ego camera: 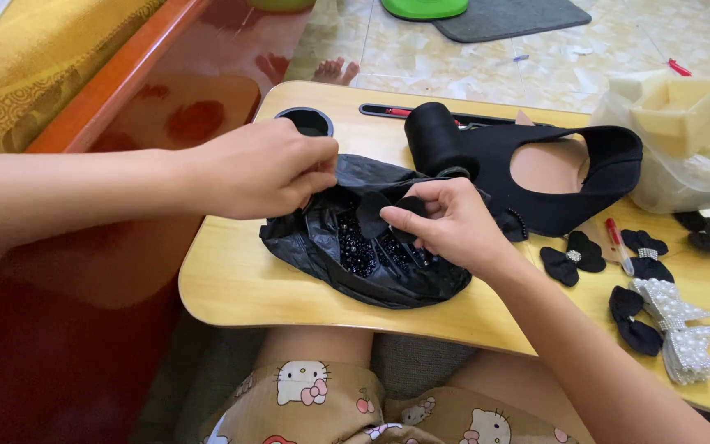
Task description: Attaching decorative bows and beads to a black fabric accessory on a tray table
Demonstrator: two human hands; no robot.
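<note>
We record the working position: a small wooden lap table [232,288] across the knees, with a black plastic bag [322,247] lying open on it and a heap of small black beads [357,251] visible inside

Left hand [260,168]: fingers curled and closed on the upper edge of the bag, lifting it so the mouth stays open. Right hand [454,226]: thumb and forefinger pinched on a black fabric bow [375,212], held just above the beads at the bag's mouth; the other fingers are loosely bent beneath. We cannot tell whether a bead is already between the fingertips

Around the work: a black fabric upper [585,181] and a black thread spool [433,140] lie behind the bag; finished black bows [573,256] and pearl-covered bows [675,325] sit to the right, beside a small tube with a red cap [618,242]. A clear bag of pale foam blocks [684,123] rests at the far right corner

Judgement: the step in hand appears to be dressing the bow with beads, at the stage of picking or matching a bead from the bag. The next move would call for a fine fingertip pick among loose beads while the left hand keeps the bag edge raised; a slack bag would let the beads slide or spill
</note>
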